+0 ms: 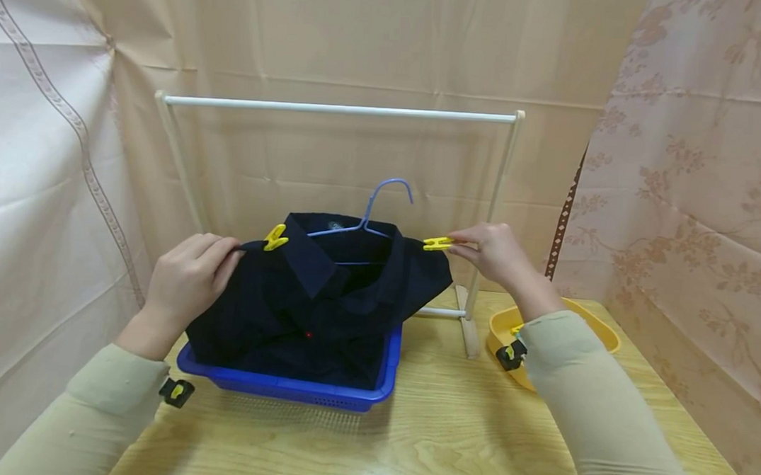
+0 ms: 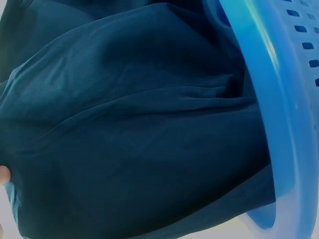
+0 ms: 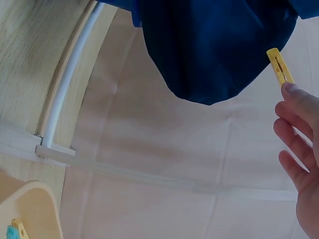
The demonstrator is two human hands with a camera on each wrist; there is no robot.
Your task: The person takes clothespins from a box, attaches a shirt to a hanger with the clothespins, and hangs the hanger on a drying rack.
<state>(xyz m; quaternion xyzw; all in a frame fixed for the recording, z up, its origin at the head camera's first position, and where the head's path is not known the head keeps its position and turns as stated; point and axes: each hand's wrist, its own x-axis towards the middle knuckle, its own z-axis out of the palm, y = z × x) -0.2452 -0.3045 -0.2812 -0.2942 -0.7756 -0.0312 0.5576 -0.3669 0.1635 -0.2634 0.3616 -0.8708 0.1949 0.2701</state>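
Observation:
A dark navy collared shirt [image 1: 250, 303] is on a blue hanger [image 1: 367, 212], its lower part lying in a blue basket [image 1: 284, 388]. My left hand [image 1: 190, 275] grips the cloth at the shoulder on the left. Beside those fingers, a yellow clothespin [image 1: 275, 238] is clipped on the shirt near the collar. At the other shoulder my right hand [image 1: 497, 253] pinches a second yellow clothespin [image 1: 437, 244] between thumb and finger. In the right wrist view that clothespin [image 3: 280, 65] touches the shirt's edge. Only a fingertip [image 2: 4, 174] of the left hand shows in the left wrist view.
A drying rack with a white top bar [image 1: 341, 110] stands behind the basket. Its wooden foot [image 1: 468, 333] rests on the wooden table [image 1: 423, 423]. To the right is a yellow basin [image 1: 596, 332], partly behind my right forearm, with small clothespins [image 3: 19, 230] inside.

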